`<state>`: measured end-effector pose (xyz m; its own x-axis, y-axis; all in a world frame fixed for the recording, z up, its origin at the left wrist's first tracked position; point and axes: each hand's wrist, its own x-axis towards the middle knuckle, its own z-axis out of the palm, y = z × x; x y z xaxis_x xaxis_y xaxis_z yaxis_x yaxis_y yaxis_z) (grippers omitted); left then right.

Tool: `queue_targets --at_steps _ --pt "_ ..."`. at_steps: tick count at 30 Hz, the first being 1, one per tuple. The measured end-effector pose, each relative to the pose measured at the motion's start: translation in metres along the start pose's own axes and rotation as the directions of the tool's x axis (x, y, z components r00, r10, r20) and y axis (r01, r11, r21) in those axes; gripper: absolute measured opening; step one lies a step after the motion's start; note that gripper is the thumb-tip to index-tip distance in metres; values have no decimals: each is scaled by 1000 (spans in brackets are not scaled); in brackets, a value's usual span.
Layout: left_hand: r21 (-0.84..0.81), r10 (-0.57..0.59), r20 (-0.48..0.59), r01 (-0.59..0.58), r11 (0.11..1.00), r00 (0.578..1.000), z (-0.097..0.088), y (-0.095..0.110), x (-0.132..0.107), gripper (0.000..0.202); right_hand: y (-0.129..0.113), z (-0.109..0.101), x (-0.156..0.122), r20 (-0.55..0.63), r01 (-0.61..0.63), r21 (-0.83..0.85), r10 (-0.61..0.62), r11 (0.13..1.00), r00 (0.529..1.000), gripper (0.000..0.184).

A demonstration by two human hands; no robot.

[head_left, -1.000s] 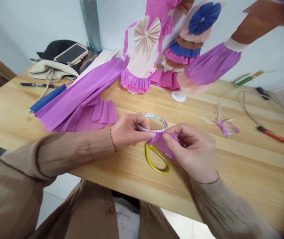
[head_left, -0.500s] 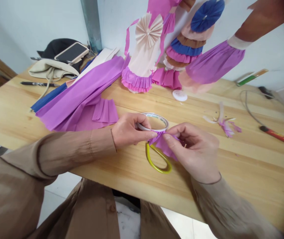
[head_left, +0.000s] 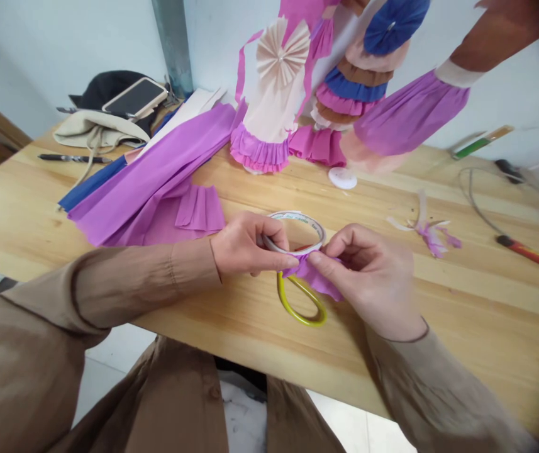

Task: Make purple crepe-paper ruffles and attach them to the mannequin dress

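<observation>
My left hand (head_left: 245,246) and my right hand (head_left: 373,277) meet over the wooden table (head_left: 462,327), both pinching a small pleated piece of purple crepe paper (head_left: 314,279). Just behind the fingers lies a white roll of tape (head_left: 307,224), which my left hand's fingers touch. Under the paper a yellow-green scissor handle loop (head_left: 300,306) rests on the table.
Long purple crepe sheets (head_left: 156,176) and a blue strip (head_left: 90,184) lie at the left, with a pen (head_left: 73,158), a bag and a phone (head_left: 133,97) behind. Paper-dressed figures (head_left: 273,94) stand at the back. A white cap (head_left: 343,178), paper scraps (head_left: 432,234), a red-handled tool (head_left: 528,251) and a cable lie at the right.
Both hands kept their pinch on the purple paper; the right hand's fingers shifted slightly along it. The view drifted a little.
</observation>
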<state>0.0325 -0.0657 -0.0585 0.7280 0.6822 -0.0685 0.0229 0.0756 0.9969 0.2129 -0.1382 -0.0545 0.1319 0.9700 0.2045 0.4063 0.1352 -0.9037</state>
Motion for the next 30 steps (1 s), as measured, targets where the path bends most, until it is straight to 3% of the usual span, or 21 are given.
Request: queue_targets --at_steps 2,11,15,23,30 --pt "-18 -15 20 15 1000 1000 -2 0 1 24 0 -3 3 17 7 -9 -7 1000 1000 25" --pt "-88 -43 -81 36 996 996 -6 2 7 31 -5 -11 3 32 33 -39 -31 999 999 15" --pt "-97 -50 -73 43 994 996 -6 1 7 32 -4 -10 2 36 11 -81 -9 997 999 16" --pt "-97 -66 -64 59 994 996 -3 1 6 28 -8 -5 -3 60 157 -140 -150 978 987 10" --pt "-94 -51 -56 45 995 997 -2 0 6 27 -4 -6 -2 2 127 -175 -128 976 992 8"
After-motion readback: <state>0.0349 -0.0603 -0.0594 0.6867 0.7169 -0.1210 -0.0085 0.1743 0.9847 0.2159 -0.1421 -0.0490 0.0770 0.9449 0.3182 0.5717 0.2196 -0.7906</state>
